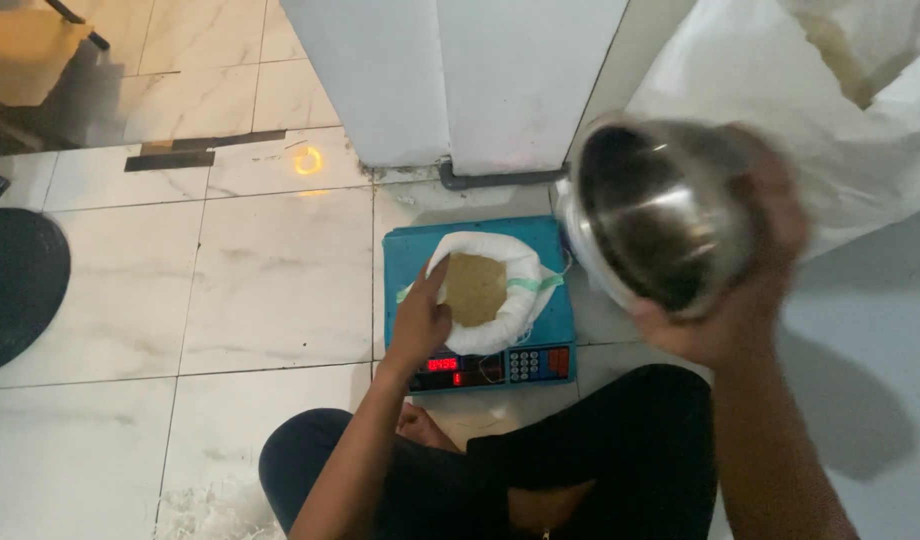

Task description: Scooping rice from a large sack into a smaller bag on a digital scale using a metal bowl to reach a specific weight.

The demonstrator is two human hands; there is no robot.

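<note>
Left hand (420, 322) grips the rim of the white sack (500, 262) of brown grain, sitting on the blue scale (405, 250) on the floor. Right hand (745, 300) grips the tilted steel bowl (660, 215), raised right of the sack.

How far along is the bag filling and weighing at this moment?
Done: the white bag sits on the blue scale, holding brown grain, display lit. In hand: left hand grips the bag's rim; right hand holds an empty-looking steel bowl. Left: bag remains open, not removed.
</note>
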